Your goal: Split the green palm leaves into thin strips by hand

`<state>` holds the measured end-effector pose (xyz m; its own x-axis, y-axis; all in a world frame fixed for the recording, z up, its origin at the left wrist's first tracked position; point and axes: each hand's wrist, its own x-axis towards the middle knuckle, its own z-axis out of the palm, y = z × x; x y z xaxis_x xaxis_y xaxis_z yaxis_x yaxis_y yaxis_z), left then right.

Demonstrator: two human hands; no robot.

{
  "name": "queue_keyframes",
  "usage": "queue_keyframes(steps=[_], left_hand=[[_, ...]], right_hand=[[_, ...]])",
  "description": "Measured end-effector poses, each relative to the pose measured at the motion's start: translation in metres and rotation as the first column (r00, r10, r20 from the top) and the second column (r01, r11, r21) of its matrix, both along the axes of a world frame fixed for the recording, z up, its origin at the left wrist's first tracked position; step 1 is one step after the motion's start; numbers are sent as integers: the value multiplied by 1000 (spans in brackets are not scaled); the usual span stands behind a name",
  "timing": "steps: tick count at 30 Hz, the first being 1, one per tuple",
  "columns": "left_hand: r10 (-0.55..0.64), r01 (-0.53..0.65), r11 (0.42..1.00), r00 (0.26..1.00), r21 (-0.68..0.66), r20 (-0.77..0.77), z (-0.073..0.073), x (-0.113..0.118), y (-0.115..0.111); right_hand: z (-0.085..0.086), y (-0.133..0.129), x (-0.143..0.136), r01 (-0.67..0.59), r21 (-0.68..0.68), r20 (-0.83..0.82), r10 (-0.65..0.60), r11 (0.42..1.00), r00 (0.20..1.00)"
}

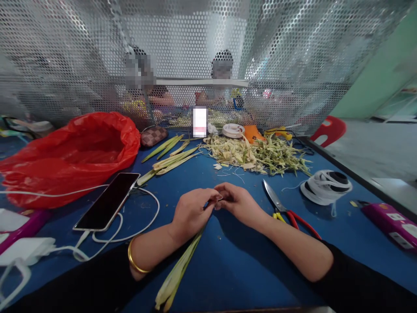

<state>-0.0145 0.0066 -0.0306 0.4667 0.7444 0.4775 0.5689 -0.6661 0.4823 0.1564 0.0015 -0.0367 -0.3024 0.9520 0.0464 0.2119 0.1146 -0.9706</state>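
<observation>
My left hand [191, 212] is closed round the upper end of a bundle of long pale-green leaf strips [177, 278], which slants down toward the table's front edge. Close against it, my right hand [240, 203] pinches at the same end, its fingertips meeting those of the left. A thin white thread [220, 199] shows as a small curve between the fingertips; the rest of it is hidden. To the right of my right hand lie scissors [275, 198], blades apart, with red and yellow handles.
A red plastic bag [65, 152], a charging phone [107, 202] and white cables lie left. Behind my hands are loose leaf strips [176, 161] and a heap of trimmings [257, 154]. A white ribbon coil [321, 193] is right. Two people sit beyond the perforated screen [182, 39].
</observation>
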Motion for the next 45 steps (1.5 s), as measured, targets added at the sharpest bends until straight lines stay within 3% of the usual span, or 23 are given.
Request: queue_keyframes(steps=[13, 20, 26, 32, 45], left_hand=[[44, -41, 987, 999, -156, 20, 2, -2, 4], [41, 9, 954, 986, -299, 159, 5, 0, 5], [-8, 41, 975, 989, -220, 147, 8, 1, 4], [-27, 37, 993, 996, -110, 90, 7, -1, 4], [-44, 50, 999, 969, 16, -241, 5, -7, 6]], right_hand=[[-2, 2, 4, 54, -86, -45, -58, 995, 997], [-3, 3, 4, 25, -46, -26, -26, 999, 999], [-3, 2, 3, -35, -86, -31, 32, 996, 999], [-1, 2, 4, -9, -67, 17, 10, 998, 1000], [-8, 3, 6, -18, 5, 52, 17, 1000, 998]])
